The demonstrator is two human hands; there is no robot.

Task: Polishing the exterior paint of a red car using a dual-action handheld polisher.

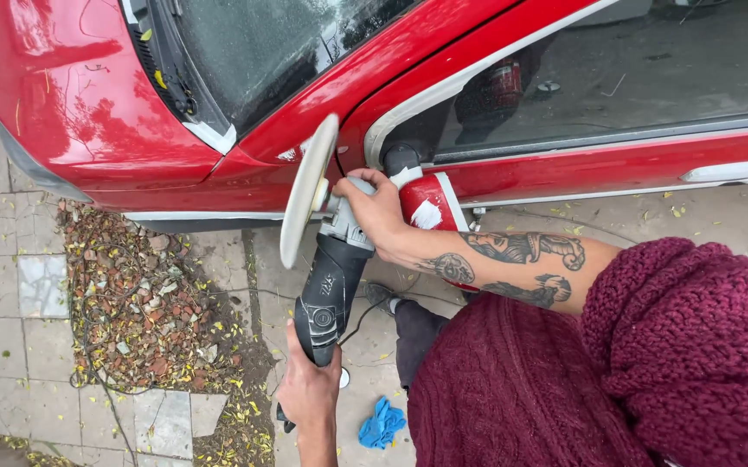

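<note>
My right hand [375,210], on a tattooed forearm with a maroon sleeve pushed up, grips the front head of a grey and black power polisher [332,290]. My left hand [307,391] holds the polisher's rear handle from below. The tool's round white pad [306,188] stands on edge next to the red car's fender [244,169], just below the windscreen pillar; whether it touches the paint I cannot tell. The red side mirror [430,206], with a white patch on it, sits right behind my right hand.
The car's windscreen [261,43] and side window [616,78] fill the top. A heap of dead leaves and rubble [149,303] lies on the paving at left, with a cable looping around it. A blue cloth [382,424] lies on the ground near my shoe [381,294].
</note>
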